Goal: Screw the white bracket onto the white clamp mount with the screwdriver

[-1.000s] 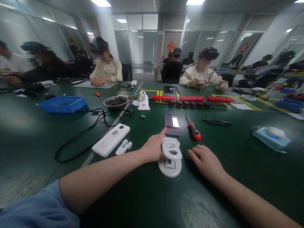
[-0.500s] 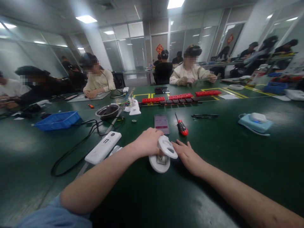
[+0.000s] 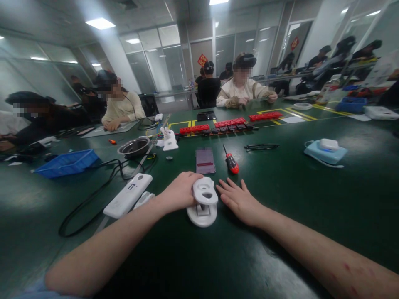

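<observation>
A white plastic stand (image 3: pixel 202 203) with a round base and a figure-eight top sits on the green table (image 3: pixel 296 195) right in front of me. My left hand (image 3: pixel 177 192) is curled around the stand's left side, gripping it. To the stand's right, my right hand (image 3: pixel 238 200) lies flat on the table, fingers spread, holding nothing. Just beyond the hands lie a phone (image 3: pixel 205 160) with a lit screen and a red-handled screwdriver (image 3: pixel 231 161).
A white oblong device (image 3: pixel 128 195) and a small white clip (image 3: pixel 144 198) lie left, by a black cable (image 3: pixel 102 182). Farther off are a blue bin (image 3: pixel 64 162), metal bowl (image 3: pixel 134 147), red strips (image 3: pixel 229 123), black tweezers (image 3: pixel 261 146) and a light-blue case (image 3: pixel 325 150). People sit around the table.
My right hand went from a loose fist to flat with spread fingers and slid up beside the stand. My left hand's fingers closed round the stand. The view swung right.
</observation>
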`<action>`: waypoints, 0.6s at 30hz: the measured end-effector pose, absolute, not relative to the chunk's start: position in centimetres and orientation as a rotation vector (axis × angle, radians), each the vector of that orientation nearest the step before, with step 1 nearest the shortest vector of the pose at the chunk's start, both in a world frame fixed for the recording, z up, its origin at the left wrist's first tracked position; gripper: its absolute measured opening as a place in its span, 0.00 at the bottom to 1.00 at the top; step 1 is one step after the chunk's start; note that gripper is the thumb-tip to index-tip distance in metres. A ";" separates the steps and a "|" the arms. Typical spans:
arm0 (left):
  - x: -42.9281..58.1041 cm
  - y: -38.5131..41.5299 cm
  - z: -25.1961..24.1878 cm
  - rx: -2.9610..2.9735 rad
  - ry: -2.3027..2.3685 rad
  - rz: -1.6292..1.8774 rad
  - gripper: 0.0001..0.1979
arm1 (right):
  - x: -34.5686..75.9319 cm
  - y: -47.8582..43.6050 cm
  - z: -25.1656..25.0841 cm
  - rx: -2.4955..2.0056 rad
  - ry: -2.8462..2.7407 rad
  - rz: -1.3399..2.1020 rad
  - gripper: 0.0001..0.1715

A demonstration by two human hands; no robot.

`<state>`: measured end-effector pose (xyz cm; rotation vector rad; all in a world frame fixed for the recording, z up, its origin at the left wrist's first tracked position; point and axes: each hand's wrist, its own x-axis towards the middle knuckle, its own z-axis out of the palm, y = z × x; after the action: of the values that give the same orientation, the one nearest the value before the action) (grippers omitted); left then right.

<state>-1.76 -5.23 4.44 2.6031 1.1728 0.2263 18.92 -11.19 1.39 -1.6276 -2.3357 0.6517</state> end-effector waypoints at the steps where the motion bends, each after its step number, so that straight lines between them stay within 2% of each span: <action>1: -2.3 -5.3 3.6 2.561 1.187 0.277 0.32 | 18.9 -11.2 1.3 -1.630 -2.355 0.638 0.38; 6: -3.7 -5.6 0.4 2.436 1.115 0.535 0.29 | 19.0 -11.1 0.9 -1.632 -2.344 0.662 0.37; 11: -3.9 -5.4 -0.4 2.380 1.034 0.658 0.30 | 19.1 -10.1 0.2 -1.598 -1.922 0.609 0.37; 15: -4.3 -5.0 -0.4 2.352 0.991 0.642 0.29 | 19.5 -9.0 0.4 -1.629 -1.665 0.445 0.31; 18: -4.5 -4.9 -0.5 2.347 0.966 0.661 0.29 | 18.4 -9.1 2.5 -1.631 -1.612 0.340 0.25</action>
<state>-4.50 -4.85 -0.51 2.3465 0.9662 0.6608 18.45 -9.07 2.53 -1.6307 -1.6122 0.3397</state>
